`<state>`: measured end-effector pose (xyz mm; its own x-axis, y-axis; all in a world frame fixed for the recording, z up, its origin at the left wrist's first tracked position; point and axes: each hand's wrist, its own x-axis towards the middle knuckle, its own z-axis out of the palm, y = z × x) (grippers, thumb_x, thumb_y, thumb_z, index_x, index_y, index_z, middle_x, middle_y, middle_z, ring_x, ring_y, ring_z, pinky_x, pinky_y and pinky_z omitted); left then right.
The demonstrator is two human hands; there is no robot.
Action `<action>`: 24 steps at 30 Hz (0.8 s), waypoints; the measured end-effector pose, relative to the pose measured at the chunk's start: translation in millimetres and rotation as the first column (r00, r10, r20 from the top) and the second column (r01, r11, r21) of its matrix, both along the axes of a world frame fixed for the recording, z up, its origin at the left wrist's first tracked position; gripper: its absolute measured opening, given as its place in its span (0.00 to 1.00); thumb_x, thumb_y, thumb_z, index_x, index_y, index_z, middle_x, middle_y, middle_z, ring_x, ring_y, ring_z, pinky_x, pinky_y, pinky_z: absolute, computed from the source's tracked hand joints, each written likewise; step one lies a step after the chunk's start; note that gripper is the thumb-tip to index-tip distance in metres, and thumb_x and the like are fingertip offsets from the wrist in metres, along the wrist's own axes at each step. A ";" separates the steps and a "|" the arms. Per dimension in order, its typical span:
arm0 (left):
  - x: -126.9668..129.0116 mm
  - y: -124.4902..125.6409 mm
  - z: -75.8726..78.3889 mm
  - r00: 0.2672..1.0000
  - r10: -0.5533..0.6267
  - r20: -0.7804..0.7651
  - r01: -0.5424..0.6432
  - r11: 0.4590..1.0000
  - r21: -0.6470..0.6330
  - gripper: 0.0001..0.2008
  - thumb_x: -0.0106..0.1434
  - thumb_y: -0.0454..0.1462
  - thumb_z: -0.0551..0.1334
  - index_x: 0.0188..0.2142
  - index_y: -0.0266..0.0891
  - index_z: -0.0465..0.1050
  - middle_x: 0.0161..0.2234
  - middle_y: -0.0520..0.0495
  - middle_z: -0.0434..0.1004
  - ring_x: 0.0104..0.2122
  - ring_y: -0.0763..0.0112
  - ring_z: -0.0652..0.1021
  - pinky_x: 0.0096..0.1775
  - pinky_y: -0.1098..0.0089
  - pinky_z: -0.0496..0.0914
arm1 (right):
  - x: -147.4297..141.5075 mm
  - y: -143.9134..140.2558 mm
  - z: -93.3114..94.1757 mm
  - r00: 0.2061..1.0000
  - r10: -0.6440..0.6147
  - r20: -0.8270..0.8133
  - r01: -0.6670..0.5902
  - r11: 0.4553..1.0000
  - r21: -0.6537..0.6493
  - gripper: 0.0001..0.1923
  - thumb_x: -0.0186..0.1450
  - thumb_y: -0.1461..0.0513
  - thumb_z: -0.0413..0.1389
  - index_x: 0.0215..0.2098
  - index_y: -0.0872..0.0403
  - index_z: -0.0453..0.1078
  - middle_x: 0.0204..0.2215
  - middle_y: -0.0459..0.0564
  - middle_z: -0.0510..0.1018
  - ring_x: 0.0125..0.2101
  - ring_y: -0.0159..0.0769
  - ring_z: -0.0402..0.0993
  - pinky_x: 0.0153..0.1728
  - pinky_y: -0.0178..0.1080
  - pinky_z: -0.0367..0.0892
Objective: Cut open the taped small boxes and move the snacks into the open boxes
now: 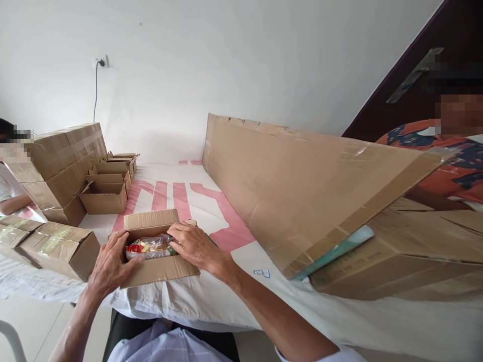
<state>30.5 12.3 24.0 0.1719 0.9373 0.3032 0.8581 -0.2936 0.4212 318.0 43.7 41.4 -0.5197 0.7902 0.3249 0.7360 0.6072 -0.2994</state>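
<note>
A small cardboard box (160, 272) stands on the cloth-covered table in front of me, its long flaps folded outward. Inside lies a clear plastic packet (153, 245) with red and green print and a white label; its contents are hard to make out. My left hand (112, 261) grips the box's left end, the thumb reaching over the near edge beside the packet. Over the right end bends my right hand (198, 245), its fingertips inside against the packet and its palm on the box's edge.
Closed taped boxes (62, 244) sit to my left, with a stack of boxes (64, 166) behind. Several open boxes (103, 198) stand in a row there. A tall cardboard panel (302, 186) leans along the right, near large cartons (400, 251). People sit at both sides.
</note>
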 end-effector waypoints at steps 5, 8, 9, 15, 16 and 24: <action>-0.7 5.3 -18.7 0.996 -0.052 0.068 0.054 0.998 -0.026 0.47 0.59 0.54 0.71 0.72 0.41 0.60 0.73 0.32 0.60 0.69 0.38 0.67 0.65 0.42 0.66 | -15.5 15.3 10.4 0.962 -0.002 0.273 0.048 0.986 -0.158 0.07 0.72 0.67 0.56 0.44 0.55 0.75 0.47 0.58 0.81 0.48 0.47 0.76 0.49 0.46 0.65; -2.7 7.0 -27.3 0.983 -0.086 0.163 0.085 0.996 0.013 0.52 0.57 0.53 0.73 0.75 0.44 0.55 0.73 0.33 0.60 0.70 0.39 0.66 0.67 0.43 0.65 | -17.5 20.5 12.0 0.955 0.004 0.298 0.056 0.979 -0.195 0.05 0.72 0.66 0.57 0.40 0.55 0.76 0.44 0.58 0.83 0.47 0.48 0.77 0.48 0.45 0.62; -2.4 7.1 -28.9 0.977 -0.087 0.196 0.085 0.996 0.019 0.53 0.56 0.52 0.74 0.75 0.44 0.54 0.73 0.33 0.60 0.70 0.39 0.66 0.67 0.42 0.64 | -17.4 21.1 12.3 0.961 0.003 0.276 0.057 0.977 -0.206 0.05 0.71 0.65 0.58 0.39 0.55 0.76 0.42 0.57 0.83 0.46 0.48 0.77 0.46 0.44 0.61; 2.9 5.8 -30.1 0.941 -0.041 0.336 0.040 0.999 0.008 0.56 0.50 0.46 0.78 0.74 0.42 0.55 0.70 0.32 0.63 0.69 0.37 0.65 0.68 0.40 0.62 | -12.8 20.9 10.9 1.000 0.022 -0.003 -0.022 0.975 -0.223 0.08 0.73 0.66 0.54 0.37 0.53 0.74 0.39 0.51 0.82 0.39 0.39 0.75 0.41 0.40 0.59; 3.0 5.6 -30.2 0.933 -0.044 0.357 0.043 0.999 0.009 0.57 0.50 0.45 0.78 0.74 0.43 0.54 0.70 0.32 0.64 0.69 0.38 0.66 0.68 0.40 0.62 | -12.2 21.3 11.3 0.997 0.029 -0.073 -0.045 0.973 -0.226 0.09 0.73 0.66 0.53 0.36 0.53 0.73 0.36 0.50 0.81 0.37 0.37 0.74 0.40 0.39 0.59; -0.2 11.4 -29.1 0.868 0.004 0.497 -0.034 0.998 0.052 0.65 0.45 0.46 0.81 0.76 0.45 0.49 0.69 0.32 0.67 0.68 0.35 0.67 0.67 0.40 0.61 | -6.1 30.9 37.0 0.790 -0.005 -0.614 -0.180 0.954 -0.239 0.13 0.70 0.53 0.55 0.31 0.51 0.68 0.25 0.42 0.70 0.28 0.32 0.64 0.31 0.36 0.60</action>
<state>30.3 23.7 -5.1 -0.0332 0.9175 0.3964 0.5462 -0.3155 0.7760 311.9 74.5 78.4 -0.3622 0.8536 0.3745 0.2961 0.4863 -0.8221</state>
